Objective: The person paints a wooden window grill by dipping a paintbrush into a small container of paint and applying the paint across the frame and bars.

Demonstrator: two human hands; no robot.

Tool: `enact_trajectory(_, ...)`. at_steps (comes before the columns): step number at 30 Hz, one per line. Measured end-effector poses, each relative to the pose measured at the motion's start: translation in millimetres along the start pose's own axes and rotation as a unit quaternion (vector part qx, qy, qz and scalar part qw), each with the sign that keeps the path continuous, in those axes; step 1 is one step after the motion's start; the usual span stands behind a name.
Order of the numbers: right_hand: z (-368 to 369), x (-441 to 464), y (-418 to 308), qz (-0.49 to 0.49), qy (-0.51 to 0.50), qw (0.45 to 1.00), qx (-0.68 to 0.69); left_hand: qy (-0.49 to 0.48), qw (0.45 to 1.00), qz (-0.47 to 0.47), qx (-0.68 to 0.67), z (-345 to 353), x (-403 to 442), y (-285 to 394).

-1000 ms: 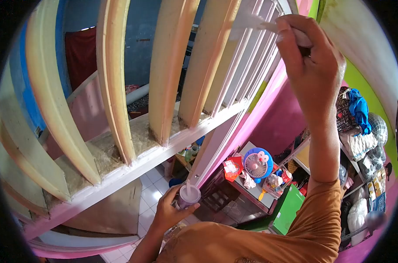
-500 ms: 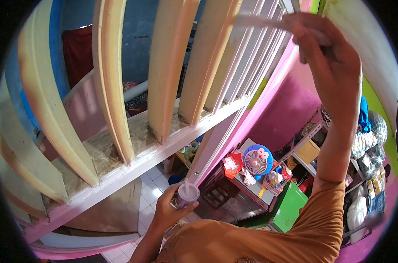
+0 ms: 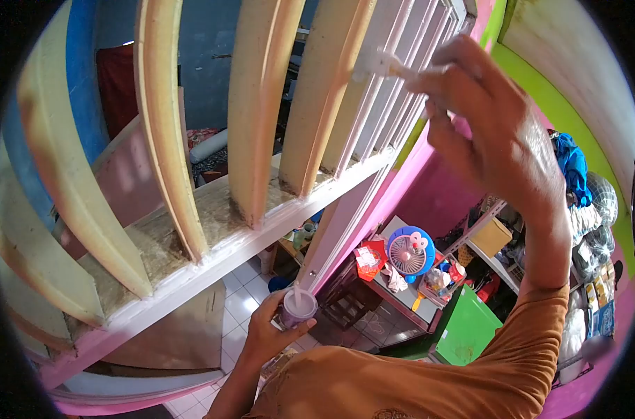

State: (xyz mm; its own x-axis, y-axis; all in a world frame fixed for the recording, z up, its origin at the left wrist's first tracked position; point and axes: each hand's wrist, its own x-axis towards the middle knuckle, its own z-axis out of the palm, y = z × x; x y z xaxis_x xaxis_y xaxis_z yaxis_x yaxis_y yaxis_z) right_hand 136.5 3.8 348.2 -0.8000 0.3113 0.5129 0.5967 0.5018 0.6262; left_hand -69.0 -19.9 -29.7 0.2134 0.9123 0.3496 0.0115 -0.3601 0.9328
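Observation:
My left hand is wrapped round a small clear cup of pale lilac paint, with a stick-like streak of paint at its middle. Raised at the upper right, my right hand pinches the handle of a paintbrush, whose blurred bristles point left beside the slats. Yellowish, upright slats stand on a white-and-pink sill with rough, dirty patches between them. Nearer the right edge of the frame, the narrow slats look white to pale lilac. Whether the bristles touch a slat cannot be made out.
Below right stand a blue fan, a basket of small items and a green box lid. A shelf holds bags and cloths by the pink wall. Through the slats a dark red cloth hangs.
My right hand swings right, then comes back left and lower with the brush, its wrist turned. My left hand and the cup stay nearly still. The view shifts slightly.

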Motion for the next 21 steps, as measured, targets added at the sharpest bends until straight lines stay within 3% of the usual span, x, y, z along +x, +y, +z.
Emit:
enact_trajectory(5,1,9,3,-0.042,0.033,0.997,-0.060,0.003,1.000,-0.008,0.003,1,1,5)
enact_trajectory(9,9,6,-5,-0.082,-0.022,0.996,-0.020,0.012,1.000,-0.008,0.004,1,-2,3)
enact_trajectory(15,8,17,9,-0.044,0.024,0.997,-0.067,0.014,1.000,-0.013,0.012,1,-3,6)
enact_trajectory(18,14,17,9,-0.131,0.019,0.990,-0.052,0.004,1.000,-0.020,0.016,-1,-3,5)
enact_trajectory(21,13,16,5,-0.069,-0.012,0.997,-0.020,0.005,0.999,-0.014,0.030,0,-4,6)
